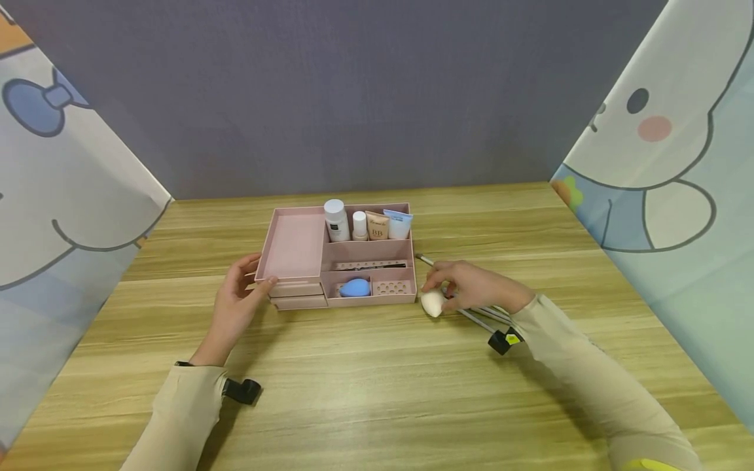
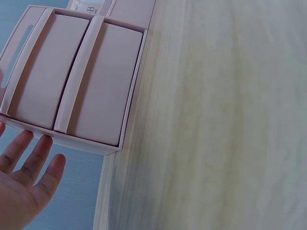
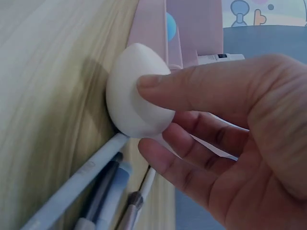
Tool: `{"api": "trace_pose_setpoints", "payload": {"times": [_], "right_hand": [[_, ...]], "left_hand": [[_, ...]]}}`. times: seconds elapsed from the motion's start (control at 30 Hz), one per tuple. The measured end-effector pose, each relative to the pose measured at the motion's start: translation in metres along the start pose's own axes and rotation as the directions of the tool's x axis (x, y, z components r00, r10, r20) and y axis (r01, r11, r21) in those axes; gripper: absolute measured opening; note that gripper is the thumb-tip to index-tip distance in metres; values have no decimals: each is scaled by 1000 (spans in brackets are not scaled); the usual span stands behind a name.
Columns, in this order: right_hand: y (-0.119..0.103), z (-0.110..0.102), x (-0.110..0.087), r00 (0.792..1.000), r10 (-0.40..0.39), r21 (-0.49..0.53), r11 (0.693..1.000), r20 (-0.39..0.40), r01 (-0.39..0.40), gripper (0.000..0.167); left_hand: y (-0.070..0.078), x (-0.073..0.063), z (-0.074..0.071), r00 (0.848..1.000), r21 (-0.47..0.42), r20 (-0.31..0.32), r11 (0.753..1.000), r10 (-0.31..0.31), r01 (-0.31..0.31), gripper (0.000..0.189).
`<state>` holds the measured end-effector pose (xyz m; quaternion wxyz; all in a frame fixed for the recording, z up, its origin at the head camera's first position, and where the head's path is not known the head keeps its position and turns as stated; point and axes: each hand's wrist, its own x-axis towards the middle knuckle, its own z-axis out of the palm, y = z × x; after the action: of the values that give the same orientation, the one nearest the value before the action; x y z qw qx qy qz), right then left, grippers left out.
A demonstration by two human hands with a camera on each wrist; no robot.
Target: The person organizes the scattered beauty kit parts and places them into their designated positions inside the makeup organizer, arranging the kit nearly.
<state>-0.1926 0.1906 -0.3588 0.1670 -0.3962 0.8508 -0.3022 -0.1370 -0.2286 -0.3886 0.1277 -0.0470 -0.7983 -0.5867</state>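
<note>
A pink makeup organizer [image 1: 294,242] stands on the table, with two drawers [image 2: 103,81] at its left front. My left hand [image 1: 237,301] rests against its left front corner, the thumb by the front edge and fairly straight fingers [image 2: 36,160] along the side. At the organizer's right front corner, my right hand [image 1: 471,284] pinches a white makeup sponge [image 3: 136,91] between thumb and fingers. The sponge is egg-shaped, its narrow end toward the front in the head view. Beneath that hand lie several makeup brushes [image 3: 76,184], partly hidden by hand and sleeve.
The organizer's back compartment holds a white bottle [image 1: 337,222], a small white-capped bottle [image 1: 360,226], a tan BB tube [image 1: 377,226] and a light blue tube [image 1: 399,224]. A dark slim item [image 1: 377,266] lies in the middle compartment, a blue sponge [image 1: 355,288] in the front one.
</note>
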Motion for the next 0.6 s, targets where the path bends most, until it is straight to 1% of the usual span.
{"api": "trace_pose_setpoints", "payload": {"times": [0.33, 0.6], "right_hand": [[7, 3, 2, 1000, -25, 3, 1000, -10, 25, 33], [9, 6, 4, 999, -24, 14, 1000, -28, 25, 31]], "left_hand": [[1, 0, 0, 1000, 10, 0, 1000, -9, 9, 50], [0, 0, 0, 1000, 1, 2, 1000, -9, 9, 50]]}}
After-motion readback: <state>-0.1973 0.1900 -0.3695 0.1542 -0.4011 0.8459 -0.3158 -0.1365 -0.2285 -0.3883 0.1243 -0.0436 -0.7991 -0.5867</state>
